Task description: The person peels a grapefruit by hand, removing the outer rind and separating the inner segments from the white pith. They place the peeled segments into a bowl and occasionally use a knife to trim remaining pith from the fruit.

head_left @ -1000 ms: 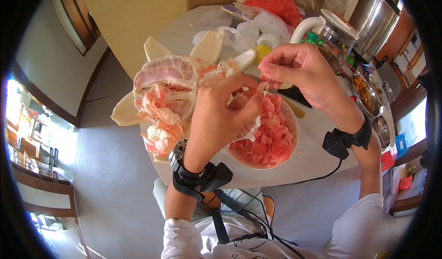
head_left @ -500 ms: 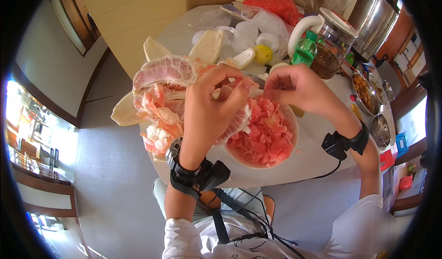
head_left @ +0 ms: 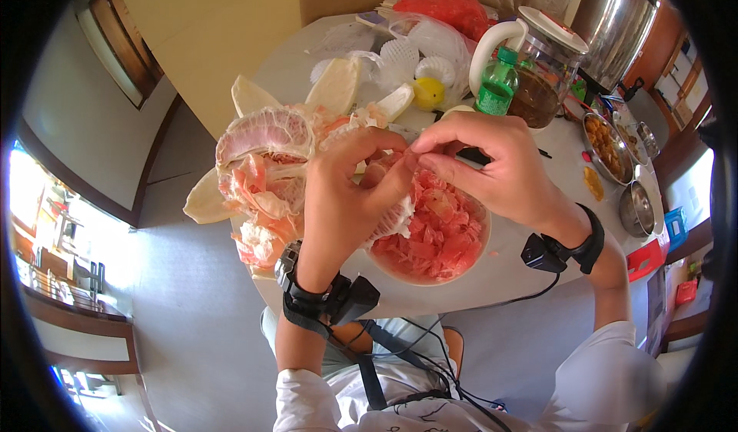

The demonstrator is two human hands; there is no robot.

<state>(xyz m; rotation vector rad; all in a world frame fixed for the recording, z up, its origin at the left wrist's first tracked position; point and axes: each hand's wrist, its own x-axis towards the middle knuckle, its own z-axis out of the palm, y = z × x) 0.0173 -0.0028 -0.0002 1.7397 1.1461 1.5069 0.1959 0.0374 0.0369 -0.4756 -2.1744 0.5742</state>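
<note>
Pomelo segment (head_left: pixel 394 221) is in the left hand (head_left: pixel 342 190), beside the left part of the bowl (head_left: pixel 483 241) of pink pulp (head_left: pixel 446 236) on the desk (head_left: pixel 503 269); I read the left fingers as clamped on it. Right hand (head_left: pixel 496 159) has thumb and index drawn close at the segment's upper end, but I can't tell if those fingers grip anything. Opened pomelo (head_left: pixel 265 134) sits left, peel (head_left: pixel 337 86) splayed.

Bottle (head_left: pixel 495 94): green, stood beside jug (head_left: pixel 536 98).
Red bag (head_left: pixel 443 6): lay behind foam nets (head_left: pixel 399 54).
Metal bowl (head_left: pixel 637 211): sat near food dish (head_left: pixel 625 169).
</note>
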